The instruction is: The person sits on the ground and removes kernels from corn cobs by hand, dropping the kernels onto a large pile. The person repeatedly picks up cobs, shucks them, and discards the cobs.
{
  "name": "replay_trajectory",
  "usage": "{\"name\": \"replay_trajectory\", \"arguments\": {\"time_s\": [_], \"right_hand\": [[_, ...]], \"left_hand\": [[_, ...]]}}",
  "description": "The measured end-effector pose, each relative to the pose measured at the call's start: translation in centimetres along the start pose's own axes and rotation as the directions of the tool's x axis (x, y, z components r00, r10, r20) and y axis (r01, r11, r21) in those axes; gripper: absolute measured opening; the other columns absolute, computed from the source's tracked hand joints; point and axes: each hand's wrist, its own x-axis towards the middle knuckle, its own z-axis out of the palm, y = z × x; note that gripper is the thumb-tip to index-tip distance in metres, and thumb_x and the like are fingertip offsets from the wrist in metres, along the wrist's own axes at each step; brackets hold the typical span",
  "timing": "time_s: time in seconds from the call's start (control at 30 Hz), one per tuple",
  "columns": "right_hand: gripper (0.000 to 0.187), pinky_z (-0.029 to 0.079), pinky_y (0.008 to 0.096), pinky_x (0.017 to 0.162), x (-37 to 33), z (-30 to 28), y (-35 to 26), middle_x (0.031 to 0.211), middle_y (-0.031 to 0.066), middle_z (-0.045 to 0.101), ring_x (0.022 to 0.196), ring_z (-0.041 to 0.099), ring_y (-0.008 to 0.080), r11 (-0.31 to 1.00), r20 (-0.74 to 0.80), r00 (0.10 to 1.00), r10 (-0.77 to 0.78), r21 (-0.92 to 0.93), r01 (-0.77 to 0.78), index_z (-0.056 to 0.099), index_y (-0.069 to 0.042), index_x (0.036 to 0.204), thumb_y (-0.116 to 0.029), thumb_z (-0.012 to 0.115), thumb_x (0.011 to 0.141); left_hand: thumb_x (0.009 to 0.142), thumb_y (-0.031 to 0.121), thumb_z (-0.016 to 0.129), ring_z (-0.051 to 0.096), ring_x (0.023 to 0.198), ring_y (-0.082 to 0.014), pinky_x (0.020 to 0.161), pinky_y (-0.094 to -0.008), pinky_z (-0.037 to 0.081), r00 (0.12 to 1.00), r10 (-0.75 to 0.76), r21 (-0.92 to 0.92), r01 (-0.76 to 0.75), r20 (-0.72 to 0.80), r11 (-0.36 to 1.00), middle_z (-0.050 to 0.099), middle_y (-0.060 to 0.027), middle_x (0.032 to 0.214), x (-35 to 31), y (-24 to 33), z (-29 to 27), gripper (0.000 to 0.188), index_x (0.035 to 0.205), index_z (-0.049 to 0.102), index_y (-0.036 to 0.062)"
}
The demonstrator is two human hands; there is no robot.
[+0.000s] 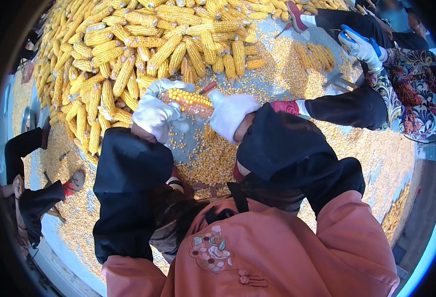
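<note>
Between my two gloved hands lies an ear of corn (190,99), held roughly level. Rows of yellow kernels remain on its upper side, while the lower side is a bare, reddish cob. My left hand (157,110), in a white glove, closes around the left end. At the right end is my right hand (232,113), also white-gloved and closed on the ear, its fingertips mostly hidden. Just beyond the ear, a red-handled tool (208,87) shows in part; I cannot make out its kind. Loose kernels (205,161) cover the ground below my hands.
A large heap of corn ears (143,44) rises ahead and to the left. On the right sits a person in a patterned top with a gloved hand (359,47) raised. A smaller pile of ears (315,57) lies near them. Another person's shoe (74,183) is at left.
</note>
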Motion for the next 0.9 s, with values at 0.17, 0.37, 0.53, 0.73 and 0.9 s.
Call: {"name": "replay_trajectory", "arguments": {"time_s": [0.17, 0.37, 0.53, 0.73, 0.9], "right_hand": [[0.021, 0.045, 0.0422, 0.053, 0.4, -0.1, -0.1, 0.062, 0.0161, 0.057, 0.06, 0.058, 0.0344, 0.998, 0.03, 0.999, -0.013, 0.062, 0.011, 0.051, -0.007, 0.085, -0.023, 0.054, 0.072], [0.027, 0.047, 0.0405, 0.059, 0.1, -0.8, -1.0, 0.071, 0.019, 0.059, 0.068, 0.06, 0.0335, 0.995, 0.135, 0.988, -0.069, 0.082, 0.058, 0.051, -0.002, 0.093, -0.023, 0.053, 0.076], [0.037, 0.047, 0.0318, 0.05, 1.1, 0.6, -1.1, 0.06, 0.0108, 0.058, 0.053, 0.058, 0.0221, 0.975, 0.199, 0.977, -0.079, 0.22, 0.034, 0.057, -0.008, 0.09, -0.039, 0.063, 0.071], [0.04, 0.045, 0.0271, 0.039, -0.1, -4.3, -3.7, 0.051, 0.0045, 0.056, 0.041, 0.055, 0.0143, 0.808, 0.51, 0.859, 0.045, 0.487, -0.332, 0.058, -0.006, 0.086, -0.042, 0.062, 0.072], [0.036, 0.045, 0.027, 0.036, -0.6, -4.2, -3.8, 0.051, 0.0059, 0.057, 0.039, 0.055, 0.0152, 0.732, 0.474, 0.879, 0.045, 0.583, -0.352, 0.06, -0.006, 0.076, -0.041, 0.062, 0.072]], "left_hand": [[0.057, -0.013, 0.045, 0.058, 0.065, -0.0212, 0.045, -0.0298, 0.05, 0.992, 0.129, 0.18, -0.124, -0.014, 0.976, 0.056, -0.0168, 0.104, 0.3, -0.4, -0.4, 0.045, 0.1, 0.044, 0.0011], [0.054, -0.017, 0.05, 0.06, 0.078, -0.0278, 0.049, -0.0329, 0.053, 0.993, 0.116, 0.195, -0.108, -0.028, 0.975, 0.056, -0.0181, 0.102, 0.3, -0.2, -1.0, 0.047, 0.096, 0.044, 0.0009], [0.059, -0.017, 0.056, 0.06, 0.08, -0.0208, 0.067, -0.0299, 0.051, 0.986, 0.167, 0.08, -0.167, 0.012, 0.983, 0.06, -0.0118, 0.091, 1.7, -1.5, -3.9, 0.031, 0.085, 0.052, 0.0009], [0.063, -0.005, 0.062, 0.057, 0.09, -0.0225, 0.078, -0.0323, 0.047, 0.967, 0.195, 0.028, -0.202, 0.164, 0.979, 0.057, -0.0145, 0.101, 1.6, -0.3, -3.7, 0.048, 0.109, 0.048, 0.0014], [0.069, 0.002, 0.06, 0.054, 0.093, -0.0183, 0.078, -0.0249, 0.042, 0.941, 0.191, -0.046, -0.185, 0.281, 0.982, 0.054, -0.0136, 0.108, 1.3, 0.8, -4.2, 0.056, 0.122, 0.04, -0.0009]]}}
